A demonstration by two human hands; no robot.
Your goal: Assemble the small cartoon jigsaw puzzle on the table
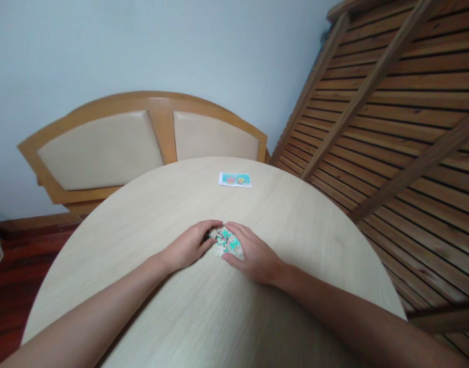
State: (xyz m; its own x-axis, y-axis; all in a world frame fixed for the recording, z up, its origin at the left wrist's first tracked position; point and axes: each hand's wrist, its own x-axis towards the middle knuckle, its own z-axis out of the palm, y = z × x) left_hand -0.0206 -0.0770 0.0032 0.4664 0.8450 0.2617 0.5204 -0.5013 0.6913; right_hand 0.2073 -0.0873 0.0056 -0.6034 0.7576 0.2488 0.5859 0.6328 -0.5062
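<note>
A small heap of loose jigsaw puzzle pieces (227, 242), some turquoise and some pale beige, lies on the round wooden table (173, 312). My left hand (192, 246) curls round the heap's left side, with thumb and fingers against the pieces. From the right, my right hand (253, 251) cups the other side, its fingers along the far edge and its thumb at the near edge. The fingertips of both hands almost meet behind the heap. Pieces under my palms are hidden.
A turquoise picture card (235, 179) with cartoon figures lies farther back on the table. Behind the table stands a wooden headboard (161, 120) with beige padded panels, against a pale wall (173, 46). A slatted wooden frame (380, 133) leans at the right.
</note>
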